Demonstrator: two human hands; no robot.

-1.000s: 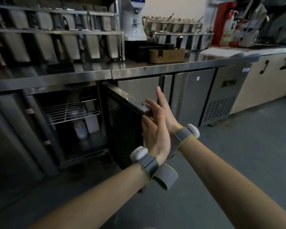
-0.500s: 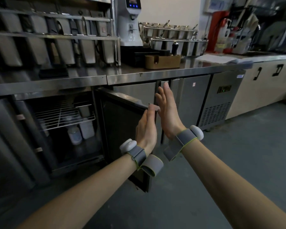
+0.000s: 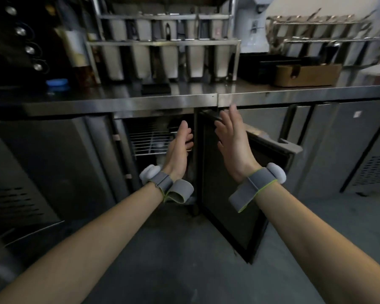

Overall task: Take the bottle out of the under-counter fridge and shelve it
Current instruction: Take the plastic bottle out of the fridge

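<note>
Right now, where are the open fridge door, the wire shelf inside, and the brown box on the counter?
fridge door [image 3: 226, 194], head view, on its dark inner face.
wire shelf [image 3: 148, 142], head view, on the bars left of the left hand.
brown box [image 3: 305, 76], head view, on its front wall.

Both bare forearms extend toward 12 o'clock, each wrist banded by a grey strap; left hand [image 3: 178, 148] and right hand [image 3: 233, 141] are empty, palms facing, fingers extended.
</note>
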